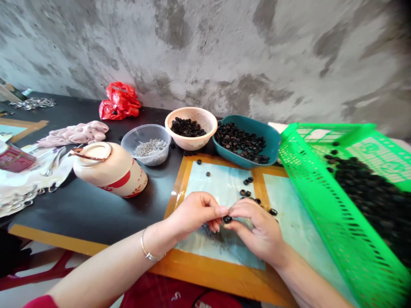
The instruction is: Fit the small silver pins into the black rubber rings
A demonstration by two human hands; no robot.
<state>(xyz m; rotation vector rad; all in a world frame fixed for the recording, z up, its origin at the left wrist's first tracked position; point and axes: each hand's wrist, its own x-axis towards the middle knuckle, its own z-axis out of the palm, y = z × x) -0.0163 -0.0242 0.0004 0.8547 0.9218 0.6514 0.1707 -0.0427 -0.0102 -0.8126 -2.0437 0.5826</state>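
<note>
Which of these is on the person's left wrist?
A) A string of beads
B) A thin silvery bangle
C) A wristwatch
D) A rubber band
B: a thin silvery bangle circles the wrist just behind the left hand.

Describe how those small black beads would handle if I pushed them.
They would probably roll or skitter: the small black beads look rounded and lie scattered on the smooth, glossy board. Each is likely light and fiddly, since the fingertips pinch just one.
</note>
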